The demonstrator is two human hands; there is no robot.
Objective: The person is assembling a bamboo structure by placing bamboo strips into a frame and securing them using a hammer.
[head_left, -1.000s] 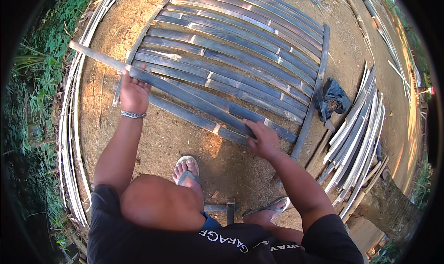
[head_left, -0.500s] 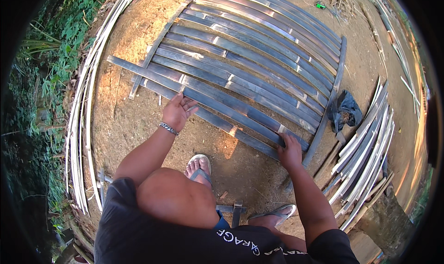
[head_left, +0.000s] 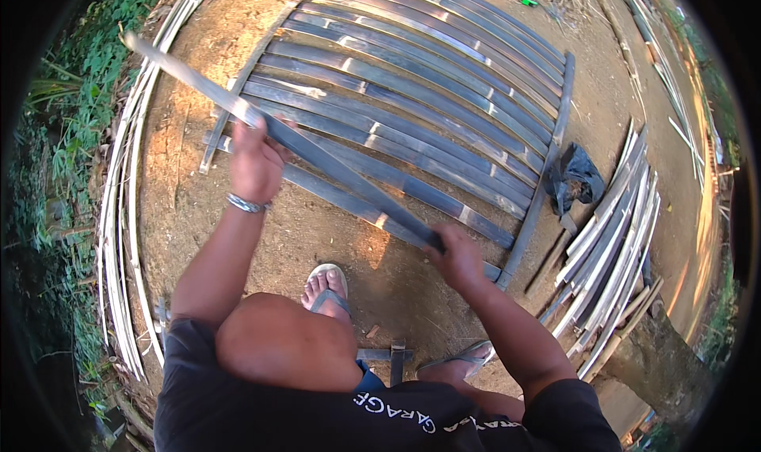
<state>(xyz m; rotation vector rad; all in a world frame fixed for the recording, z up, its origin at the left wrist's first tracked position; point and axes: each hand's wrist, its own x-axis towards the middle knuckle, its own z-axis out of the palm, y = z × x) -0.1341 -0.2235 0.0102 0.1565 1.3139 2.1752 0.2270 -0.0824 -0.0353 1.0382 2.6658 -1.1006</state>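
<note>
A long dark bamboo slat (head_left: 337,171) slants across in front of me, its pale far-left end raised. My left hand (head_left: 258,165) is closed around it toward that end. My right hand (head_left: 457,255) grips its lower right end. Beneath and beyond lies a frame of several dark bamboo slats (head_left: 412,131), set roughly side by side across two side rails, with gaps between some. The right rail (head_left: 547,167) runs past the slats' ends. Another slat (head_left: 317,189) lies along the near side of the frame, partly hidden by the held one.
Long pale strips (head_left: 119,214) lie on the ground at the left, beside green plants. To the right are a black plastic bag (head_left: 577,179) and a pile of bamboo strips (head_left: 610,238). A small green object (head_left: 529,1) lies far off. A wooden crosspiece (head_left: 396,355) sits between my feet.
Both hands have lifted the slat off the frame. Its left end has risen and tilted toward the far left, and my left hand has gone from open fingers to a grip.
</note>
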